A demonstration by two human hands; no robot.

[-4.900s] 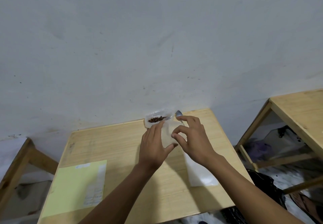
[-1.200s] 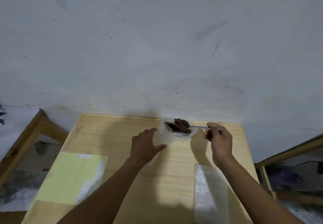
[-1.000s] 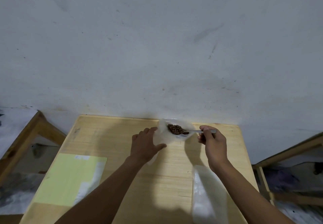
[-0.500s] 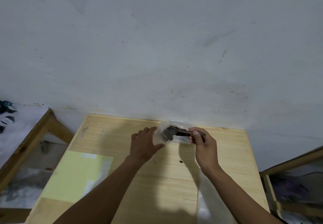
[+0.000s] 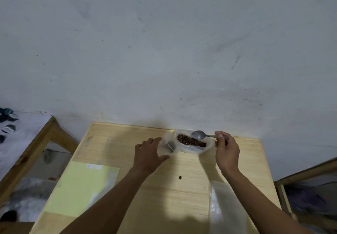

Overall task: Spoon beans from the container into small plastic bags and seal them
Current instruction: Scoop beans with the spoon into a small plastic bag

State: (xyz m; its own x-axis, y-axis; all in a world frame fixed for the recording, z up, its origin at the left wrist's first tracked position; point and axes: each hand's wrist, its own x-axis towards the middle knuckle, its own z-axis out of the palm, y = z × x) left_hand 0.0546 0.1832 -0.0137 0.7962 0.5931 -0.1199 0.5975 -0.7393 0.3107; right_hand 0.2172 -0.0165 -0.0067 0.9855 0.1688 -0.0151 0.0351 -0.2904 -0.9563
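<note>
Grey plastic spoon (image 5: 198,135) pinched in my right hand (image 5: 227,151), over translucent bean container (image 5: 193,142) | left hand (image 5: 148,154) grips small clear bag (image 5: 168,145) beside container | next: scoop again

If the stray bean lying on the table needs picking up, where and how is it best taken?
The stray bean lies alone on bare wood of the table, between the two forearms. It looks small and rounded, with no handle, so probably a thumb-and-forefinger pinch across its sides, straight from above; the left hand seems nearest.
</note>
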